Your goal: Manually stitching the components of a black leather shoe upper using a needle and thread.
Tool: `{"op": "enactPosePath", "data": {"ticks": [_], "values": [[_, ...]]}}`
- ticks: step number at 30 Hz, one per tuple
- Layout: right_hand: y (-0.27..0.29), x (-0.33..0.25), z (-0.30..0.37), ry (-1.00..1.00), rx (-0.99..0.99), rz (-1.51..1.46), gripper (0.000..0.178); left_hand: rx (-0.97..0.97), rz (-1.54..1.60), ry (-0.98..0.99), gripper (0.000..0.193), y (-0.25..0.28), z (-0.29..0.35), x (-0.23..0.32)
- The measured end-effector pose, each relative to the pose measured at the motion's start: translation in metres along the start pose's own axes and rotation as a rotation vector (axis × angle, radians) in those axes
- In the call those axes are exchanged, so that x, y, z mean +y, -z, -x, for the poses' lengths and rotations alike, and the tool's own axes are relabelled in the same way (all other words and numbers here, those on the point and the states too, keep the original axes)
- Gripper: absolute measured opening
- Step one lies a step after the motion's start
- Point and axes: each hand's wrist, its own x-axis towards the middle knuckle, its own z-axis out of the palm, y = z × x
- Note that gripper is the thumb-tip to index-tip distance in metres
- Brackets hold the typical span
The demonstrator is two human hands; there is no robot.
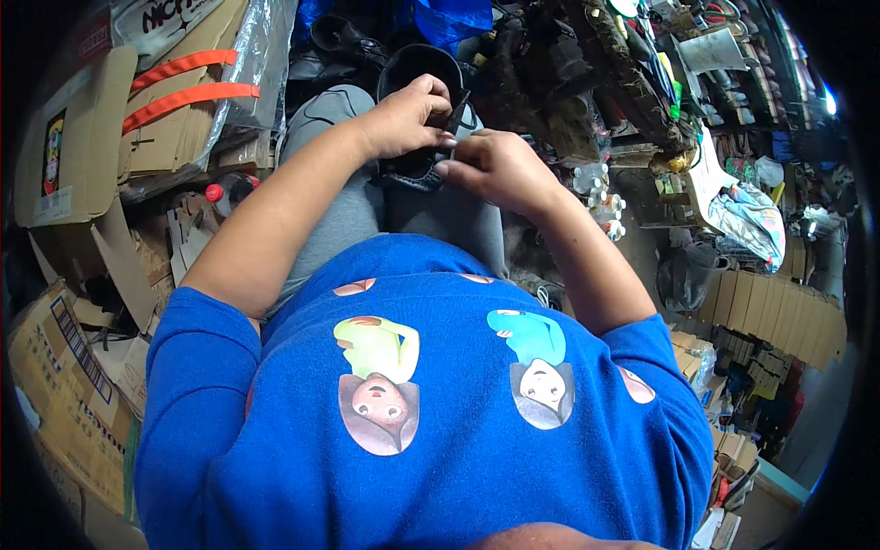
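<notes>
A black shoe (417,69) rests on my lap, its round opening toward the far side. My left hand (403,119) is shut on the shoe's near edge, fingers curled over the rim and a dark strap. My right hand (495,170) sits just right of it, fingertips pinched at the same spot on the shoe. What the right fingers pinch is too small to make out. My grey trousers (353,215) and blue printed top (431,412) fill the lower view.
Flattened cardboard boxes (82,137) with orange straps (188,78) pile up at my left. A red-capped bottle (225,191) lies among them. Small white bottles (600,197) stand to the right. More shoes and clutter (568,55) crowd the far side; stacked boxes (770,316) sit far right.
</notes>
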Motion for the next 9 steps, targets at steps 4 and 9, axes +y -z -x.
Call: {"op": "enactPosePath", "data": {"ticks": [4, 9], "values": [[-0.015, 0.011, -0.012, 0.137, -0.033, 0.159, 0.023, 0.03, -0.032, 0.016, 0.029, -0.003, 0.001, 0.0], [-0.015, 0.014, -0.006, 0.146, -0.076, 0.126, 0.028, 0.023, -0.051, 0.02, 0.027, -0.004, 0.002, -0.004]]}}
